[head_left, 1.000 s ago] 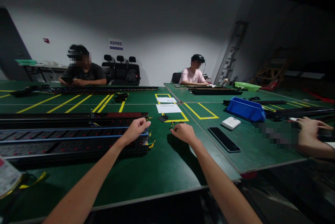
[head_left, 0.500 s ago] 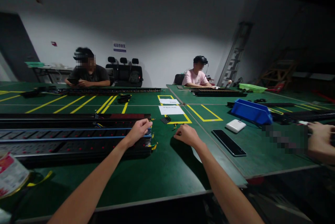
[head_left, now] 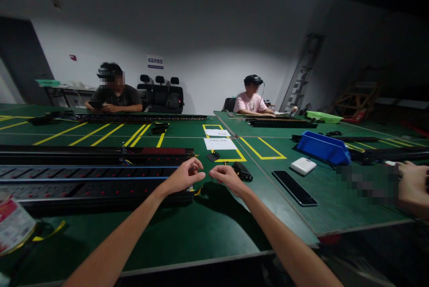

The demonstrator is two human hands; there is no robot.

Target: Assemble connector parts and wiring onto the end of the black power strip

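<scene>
My left hand [head_left: 186, 175] hovers over the right end of the long black strips with red dots [head_left: 110, 184], its thumb and fingers apart and nothing seen between them. Close to its right is my right hand [head_left: 228, 177], thumb and fingers pressed together; whatever they may hold is too small to make out. Just behind my right hand a black connector block [head_left: 244, 171] rests on the green table [head_left: 187, 238]. A small black part [head_left: 213, 156] lies farther back, by the white paper sheets [head_left: 220, 144]. Yellow wire ends [head_left: 197, 192] stick out beside my left hand.
A phone [head_left: 294, 187], a white case [head_left: 303, 166] and a blue bin [head_left: 323, 147] are on the right. Another person's hand [head_left: 414, 188] is at the right edge. Two people sit across the table. A labelled container [head_left: 15, 222] stands at the near left.
My left hand has opened and come off the strip end. My right hand has moved slightly left, towards it. The black connector block behind my right hand now shows.
</scene>
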